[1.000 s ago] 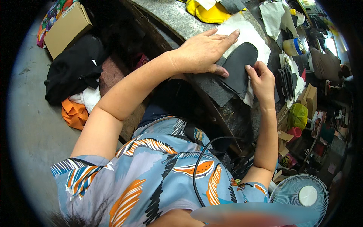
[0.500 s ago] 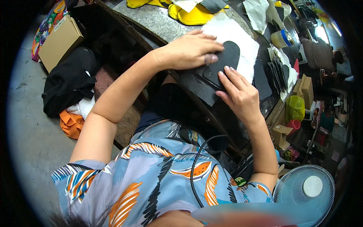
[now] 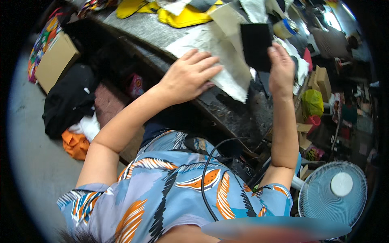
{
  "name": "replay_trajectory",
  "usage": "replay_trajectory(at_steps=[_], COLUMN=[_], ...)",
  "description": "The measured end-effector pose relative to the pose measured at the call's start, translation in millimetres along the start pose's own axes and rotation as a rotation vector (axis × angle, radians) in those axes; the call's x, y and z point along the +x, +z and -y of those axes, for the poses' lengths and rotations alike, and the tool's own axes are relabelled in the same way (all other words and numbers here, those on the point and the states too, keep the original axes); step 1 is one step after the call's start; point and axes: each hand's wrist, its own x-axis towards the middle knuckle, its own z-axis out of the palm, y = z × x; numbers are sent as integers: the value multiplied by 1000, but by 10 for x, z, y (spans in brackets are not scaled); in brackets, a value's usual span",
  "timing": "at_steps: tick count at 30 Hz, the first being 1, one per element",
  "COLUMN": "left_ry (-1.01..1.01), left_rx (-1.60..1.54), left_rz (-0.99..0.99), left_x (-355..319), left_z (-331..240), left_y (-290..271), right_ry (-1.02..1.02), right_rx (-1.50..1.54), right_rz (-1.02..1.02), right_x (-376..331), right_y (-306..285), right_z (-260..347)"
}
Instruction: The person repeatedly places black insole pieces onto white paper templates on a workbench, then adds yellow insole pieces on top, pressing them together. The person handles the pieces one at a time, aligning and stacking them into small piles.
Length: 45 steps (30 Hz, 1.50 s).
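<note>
My right hand (image 3: 281,69) is closed on the side edge of a black flat piece (image 3: 255,46), held upright above the bench. Just left of that piece, a creased off-white sheet (image 3: 235,48) stands partly lifted over the work surface. My left hand (image 3: 190,77) lies with its fingers stretched out at the near edge of a white sheet (image 3: 194,40). Its thumb sits low, beside the sheet's edge, and nothing shows gripped in it. Whether the white and off-white areas are one sheet or two, I cannot tell.
Yellow cut pieces (image 3: 182,18) lie at the far side of the grey worktop (image 3: 135,22). A jar with a blue rim (image 3: 285,28) stands at the far right. Below right is a fan (image 3: 334,194); a cardboard box (image 3: 56,60) and black cloth (image 3: 71,101) are at left.
My right hand has risen from the worktop, bringing a black piece up. The dark rounded piece no longer shows on the white sheet. The sheet has shifted left and partly lifted.
</note>
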Motion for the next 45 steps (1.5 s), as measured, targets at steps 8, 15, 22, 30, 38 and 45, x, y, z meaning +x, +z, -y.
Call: replay_trajectory(at_steps=[8, 15, 22, 30, 38, 45], left_ry=[-28, -41, -52, -152, -527, -562], left_rx=[8, -43, -76, 144, 379, 431], left_rz=[25, 39, 73, -183, -45, -11], left_x=[-84, -82, -4, 390, 419, 447], left_z=[19, 9, 3, 530, 896, 890], left_y=[21, -35, -85, -133, 135, 120], right_ry=[-612, -26, -281, -330, -268, 70], right_rx=[-742, -1306, -1223, -873, -1305, -384], right_rz=[-964, -99, -151, 280, 317, 262], right_x=[351, 221, 398, 561, 1332, 1540], right_y=[-1702, -1411, -1401, -17, 1221, 996], right_z=[704, -330, -187, 26, -215, -350])
